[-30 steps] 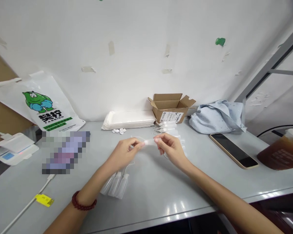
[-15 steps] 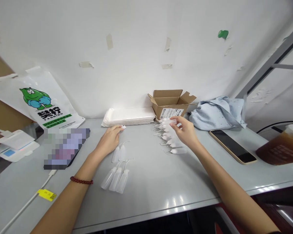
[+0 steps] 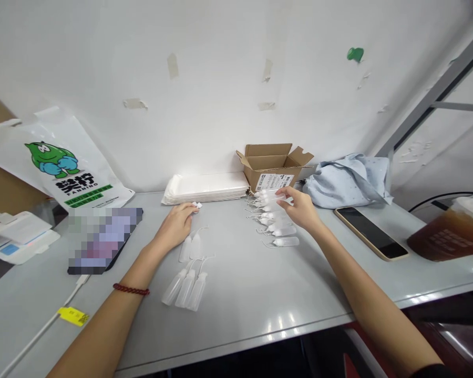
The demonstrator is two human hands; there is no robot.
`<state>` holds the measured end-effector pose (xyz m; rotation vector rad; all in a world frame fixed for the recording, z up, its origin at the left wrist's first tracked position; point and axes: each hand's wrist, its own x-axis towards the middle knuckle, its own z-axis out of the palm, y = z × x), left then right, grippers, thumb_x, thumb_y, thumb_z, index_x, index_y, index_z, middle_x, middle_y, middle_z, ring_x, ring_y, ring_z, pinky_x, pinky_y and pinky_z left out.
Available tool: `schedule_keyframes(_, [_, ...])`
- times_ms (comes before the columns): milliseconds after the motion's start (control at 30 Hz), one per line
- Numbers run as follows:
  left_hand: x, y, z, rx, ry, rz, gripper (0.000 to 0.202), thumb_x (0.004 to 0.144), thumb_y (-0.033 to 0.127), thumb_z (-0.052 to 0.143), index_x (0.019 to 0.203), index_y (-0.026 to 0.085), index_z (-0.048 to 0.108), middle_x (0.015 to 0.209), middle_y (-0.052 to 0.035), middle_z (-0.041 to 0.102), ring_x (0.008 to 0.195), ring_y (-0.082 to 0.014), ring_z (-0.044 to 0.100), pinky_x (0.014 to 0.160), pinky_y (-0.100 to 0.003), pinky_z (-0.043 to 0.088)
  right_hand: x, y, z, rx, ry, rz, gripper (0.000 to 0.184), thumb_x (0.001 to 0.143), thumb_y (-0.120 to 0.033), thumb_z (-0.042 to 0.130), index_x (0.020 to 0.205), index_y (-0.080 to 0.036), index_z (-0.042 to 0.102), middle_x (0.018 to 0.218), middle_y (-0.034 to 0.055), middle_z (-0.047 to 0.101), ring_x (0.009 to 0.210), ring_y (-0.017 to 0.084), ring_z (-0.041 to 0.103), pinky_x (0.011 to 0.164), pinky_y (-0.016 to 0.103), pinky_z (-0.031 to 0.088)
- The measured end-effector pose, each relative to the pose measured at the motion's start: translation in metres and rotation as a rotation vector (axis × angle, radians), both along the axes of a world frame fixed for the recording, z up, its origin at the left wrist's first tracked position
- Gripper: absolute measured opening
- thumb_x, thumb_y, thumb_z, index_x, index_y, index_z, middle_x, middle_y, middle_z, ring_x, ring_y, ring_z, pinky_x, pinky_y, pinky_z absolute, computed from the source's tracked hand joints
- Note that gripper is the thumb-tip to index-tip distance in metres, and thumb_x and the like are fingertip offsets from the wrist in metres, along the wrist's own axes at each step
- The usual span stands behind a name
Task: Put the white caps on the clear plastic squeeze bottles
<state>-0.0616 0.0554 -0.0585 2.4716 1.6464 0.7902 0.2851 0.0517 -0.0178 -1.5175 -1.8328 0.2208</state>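
My left hand (image 3: 175, 227) rests on the desk, its fingers closed on a small white piece (image 3: 197, 205) whose kind I cannot make out. Just in front of that wrist lie two clear plastic dropper bottles (image 3: 196, 245) with thin bent tips, and nearer me three more such bottles (image 3: 186, 290) lie side by side. On the right, my right hand (image 3: 301, 209) reaches to a column of similar dropper bottles (image 3: 276, 216) lying on their sides. Thumb and forefinger close on a bottle at its far end; the fingers partly hide it.
An open cardboard box (image 3: 275, 165) and a stack of white padded sheets (image 3: 207, 188) stand against the wall. To the right are a light blue cloth bag (image 3: 345, 181), a phone (image 3: 372, 232) and a drink cup (image 3: 449, 231). A printed bag (image 3: 86, 168), another phone (image 3: 108, 241) and cable are left.
The view has shifted slightly. Both hands stay nearly in place; the right hand's fingers have moved a little at the far end of the bottle column.
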Motion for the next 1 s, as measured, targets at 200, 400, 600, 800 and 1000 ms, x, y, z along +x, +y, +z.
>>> schedule_keyframes(200, [0.001, -0.001, 0.001, 0.001, -0.011, -0.004, 0.034, 0.080, 0.017, 0.040, 0.101, 0.019, 0.065, 0.114, -0.0095, 0.062, 0.106, -0.0260, 0.056, 0.095, -0.044, 0.044, 0.007, 0.005, -0.004, 0.006, 0.011, 0.004, 0.018, 0.072, -0.018, 0.055, 0.088, -0.018, 0.062, 0.090, 0.0057, 0.066, 0.082, 0.020, 0.057, 0.075, 0.036, 0.044])
schedule_keyframes(400, [0.002, -0.003, 0.004, -0.025, -0.052, 0.002, 0.029, 0.079, 0.019, 0.041, 0.096, 0.019, 0.064, 0.108, -0.0097, 0.063, 0.094, -0.0242, 0.059, 0.086, -0.041, 0.047, 0.009, 0.006, -0.007, 0.026, 0.001, -0.014, 0.016, 0.071, -0.018, 0.058, 0.086, -0.018, 0.064, 0.089, 0.0060, 0.060, 0.081, 0.020, 0.057, 0.073, 0.036, 0.044])
schedule_keyframes(600, [0.005, -0.005, 0.007, -0.040, -0.065, 0.019, 0.027, 0.080, 0.022, 0.040, 0.092, 0.018, 0.064, 0.097, -0.0100, 0.063, 0.086, -0.0245, 0.060, 0.081, -0.040, 0.047, 0.008, 0.004, -0.005, 0.063, -0.035, -0.037, 0.012, 0.074, -0.018, 0.058, 0.084, -0.018, 0.063, 0.088, 0.0066, 0.057, 0.083, 0.022, 0.055, 0.075, 0.037, 0.044])
schedule_keyframes(800, [0.013, -0.011, 0.022, -0.035, -0.151, 0.084, 0.025, 0.079, 0.025, 0.046, 0.094, 0.017, 0.064, 0.098, -0.0085, 0.067, 0.082, -0.0217, 0.059, 0.079, -0.037, 0.047, -0.021, -0.015, 0.001, 0.361, -0.075, 0.012, 0.012, 0.086, -0.024, 0.049, 0.091, -0.017, 0.058, 0.093, 0.0114, 0.058, 0.091, 0.025, 0.053, 0.082, 0.040, 0.043])
schedule_keyframes(1000, [0.031, -0.027, 0.040, -0.130, -0.522, 0.158, 0.025, 0.074, 0.033, 0.058, 0.093, 0.018, 0.063, 0.095, -0.0062, 0.068, 0.085, -0.0202, 0.061, 0.076, -0.033, 0.048, -0.087, -0.080, -0.001, 0.076, -0.066, 0.698, 0.025, 0.093, -0.031, 0.044, 0.113, -0.016, 0.049, 0.092, 0.0082, 0.060, 0.076, 0.016, 0.057, 0.070, 0.029, 0.048])
